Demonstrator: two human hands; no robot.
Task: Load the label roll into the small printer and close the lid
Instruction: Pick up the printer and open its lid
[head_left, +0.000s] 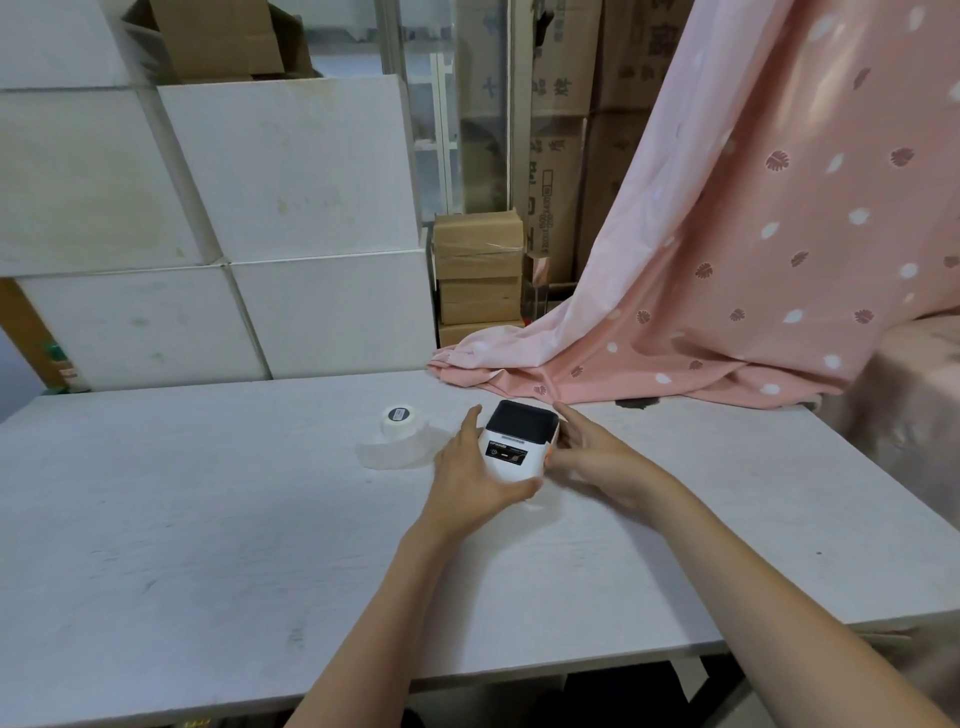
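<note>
A small white printer (517, 447) with a dark lid sits on the white table (208, 519), its lid down. My left hand (470, 467) cups its left side and front corner. My right hand (592, 454) holds its right side, fingers against the casing. A white label roll (401, 422) with a dark sticker on top stands upright to the left of the printer, apart from both hands. A clear plastic wrapper (395, 452) lies around the roll's base.
A pink patterned cloth (727, 291) drapes onto the table's back right. White foam boxes (234, 234) are stacked behind the table on the left, with cardboard boxes (478, 275) behind the middle. The table's front edge runs along the bottom.
</note>
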